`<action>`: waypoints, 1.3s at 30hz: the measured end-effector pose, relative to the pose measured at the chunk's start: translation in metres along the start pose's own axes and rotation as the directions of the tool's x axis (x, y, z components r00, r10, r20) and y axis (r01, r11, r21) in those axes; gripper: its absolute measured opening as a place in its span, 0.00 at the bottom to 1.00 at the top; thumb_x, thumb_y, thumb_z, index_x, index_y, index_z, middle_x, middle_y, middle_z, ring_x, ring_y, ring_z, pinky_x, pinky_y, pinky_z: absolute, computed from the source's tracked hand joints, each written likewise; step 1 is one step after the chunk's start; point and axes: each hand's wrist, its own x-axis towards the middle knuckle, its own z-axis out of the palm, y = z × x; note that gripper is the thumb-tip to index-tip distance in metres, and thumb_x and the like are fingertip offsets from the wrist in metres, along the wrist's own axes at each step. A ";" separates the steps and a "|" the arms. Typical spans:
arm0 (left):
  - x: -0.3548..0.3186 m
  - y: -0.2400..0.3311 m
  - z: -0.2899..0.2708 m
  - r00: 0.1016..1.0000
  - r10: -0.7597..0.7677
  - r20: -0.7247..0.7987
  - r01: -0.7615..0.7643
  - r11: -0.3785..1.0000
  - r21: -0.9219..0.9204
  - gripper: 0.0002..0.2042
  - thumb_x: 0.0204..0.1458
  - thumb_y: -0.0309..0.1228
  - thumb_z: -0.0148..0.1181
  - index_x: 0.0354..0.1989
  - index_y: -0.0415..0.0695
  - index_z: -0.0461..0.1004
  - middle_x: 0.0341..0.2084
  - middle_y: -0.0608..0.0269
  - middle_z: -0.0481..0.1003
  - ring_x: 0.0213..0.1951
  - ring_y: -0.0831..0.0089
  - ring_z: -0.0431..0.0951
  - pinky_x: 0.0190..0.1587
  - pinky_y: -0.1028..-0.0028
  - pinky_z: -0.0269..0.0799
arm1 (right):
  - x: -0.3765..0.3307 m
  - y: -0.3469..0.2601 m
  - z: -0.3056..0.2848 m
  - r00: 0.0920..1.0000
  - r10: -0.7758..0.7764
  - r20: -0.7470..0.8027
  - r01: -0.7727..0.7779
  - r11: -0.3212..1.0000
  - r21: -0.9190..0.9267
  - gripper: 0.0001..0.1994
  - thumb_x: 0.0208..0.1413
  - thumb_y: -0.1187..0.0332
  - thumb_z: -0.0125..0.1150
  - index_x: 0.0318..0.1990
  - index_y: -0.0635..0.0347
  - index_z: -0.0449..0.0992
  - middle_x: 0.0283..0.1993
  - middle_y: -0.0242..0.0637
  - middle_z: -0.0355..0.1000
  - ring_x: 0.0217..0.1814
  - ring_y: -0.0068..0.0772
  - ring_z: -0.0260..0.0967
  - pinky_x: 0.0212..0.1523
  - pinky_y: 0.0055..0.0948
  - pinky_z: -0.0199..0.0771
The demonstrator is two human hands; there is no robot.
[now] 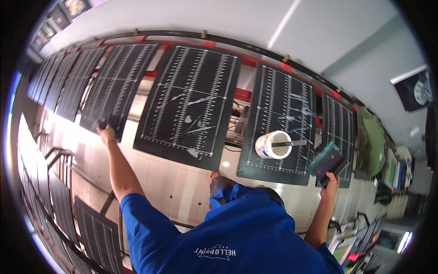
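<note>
My left hand (107, 133) is at the near edge of a long black board marked with white lines (121, 77). Its fingers are closed on a dark, crumpled cloth (111, 121) lying against the board. On my right, my right hand (330, 186) grips a dark squeegee (329, 163) with a teal edge, held up over the near end of another board (338, 130). Left of it, a white tub (263, 147) with stained sides stands on a marked board (248, 168). A flat grey tool (294, 143) rests in the tub's mouth, sticking out to the right.
Ahead, a large board (182, 109) carries whitish smears. A red frame (244, 95) and dark rail (178, 33) run behind the row. More boards (98, 233) stand behind me at left. Green fabric (372, 141) hangs at the right end. Pale tiles (182, 201) cover the floor.
</note>
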 end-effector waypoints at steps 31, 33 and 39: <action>-0.688 0.272 -0.045 0.340 0.848 0.406 -0.560 0.530 -0.637 0.54 0.29 0.40 0.83 0.66 0.36 0.54 0.61 0.48 0.63 0.66 0.50 0.58 0.68 0.53 0.51 | 0.022 0.014 0.023 0.795 -0.325 0.513 0.603 0.328 -0.727 0.22 0.45 0.74 0.63 0.52 0.56 0.77 0.51 0.41 0.77 0.54 0.47 0.74 0.55 0.40 0.74; -0.696 0.272 -0.038 0.413 0.835 0.364 -0.574 0.549 -0.608 0.54 0.28 0.40 0.83 0.66 0.37 0.55 0.60 0.49 0.63 0.65 0.50 0.59 0.68 0.53 0.52 | 0.014 0.022 0.024 0.734 -0.277 0.621 0.677 0.212 -0.705 0.25 0.41 0.75 0.66 0.52 0.55 0.77 0.52 0.37 0.76 0.54 0.46 0.73 0.54 0.40 0.75; -0.694 0.280 -0.033 0.400 0.846 0.352 -0.503 0.524 -0.687 0.51 0.31 0.39 0.82 0.66 0.37 0.58 0.59 0.49 0.66 0.61 0.50 0.63 0.66 0.52 0.54 | -0.001 0.042 0.013 0.661 -0.187 0.727 0.750 0.117 -0.651 0.29 0.38 0.75 0.68 0.55 0.54 0.76 0.54 0.33 0.74 0.55 0.41 0.71 0.52 0.39 0.74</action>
